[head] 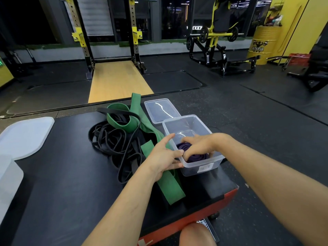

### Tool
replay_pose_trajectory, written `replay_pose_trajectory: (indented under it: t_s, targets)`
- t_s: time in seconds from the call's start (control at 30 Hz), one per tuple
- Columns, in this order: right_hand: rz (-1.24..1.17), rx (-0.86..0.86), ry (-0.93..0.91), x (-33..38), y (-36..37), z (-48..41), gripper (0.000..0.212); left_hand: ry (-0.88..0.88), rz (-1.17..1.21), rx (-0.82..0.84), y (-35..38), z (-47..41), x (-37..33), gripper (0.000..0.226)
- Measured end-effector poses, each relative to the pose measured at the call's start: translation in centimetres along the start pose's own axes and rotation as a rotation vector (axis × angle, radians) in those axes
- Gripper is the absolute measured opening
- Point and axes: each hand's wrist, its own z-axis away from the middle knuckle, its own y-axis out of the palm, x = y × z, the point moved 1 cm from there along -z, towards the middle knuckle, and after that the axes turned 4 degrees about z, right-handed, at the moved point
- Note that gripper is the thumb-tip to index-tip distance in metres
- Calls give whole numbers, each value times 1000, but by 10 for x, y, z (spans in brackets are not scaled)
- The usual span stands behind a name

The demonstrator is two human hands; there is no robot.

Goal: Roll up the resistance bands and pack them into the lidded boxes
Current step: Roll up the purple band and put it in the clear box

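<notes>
In the centre of the frame, the right hand (198, 145) grips one rolled purple band (196, 157) inside the box (184, 121) while the left hand (164, 157) holds its rim, and the green band (170, 185) and black bands (110, 139) to the left lie unrolled, with the lid (160, 110) off.

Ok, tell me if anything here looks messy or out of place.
The thin black rubber bands lie in a tangled heap left of the clear plastic box, with wide green bands draped unrolled across them. Nothing looks spilled or damaged.
</notes>
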Motion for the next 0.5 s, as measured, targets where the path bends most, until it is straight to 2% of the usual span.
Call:
replay_pose_trajectory:
  t_s: [0.07,0.1,0.23,0.4,0.5]
  targets:
    - [20,24,12,0,0,2,101,-4,13,11,0,0,0,76]
    - [52,30,17,1,-2,3,100,-5,14,11,0,0,0,76]
    - [150,21,27,11,-7,7,75,-15,1,-8,-1,-3,0,76]
    - [113,10,-7,7,-4,8,64,-12,-3,-21,0,-6,3,76]
    - [226,-10,-24,10,1,11,65,-5,-3,-23,1,-7,3,77]
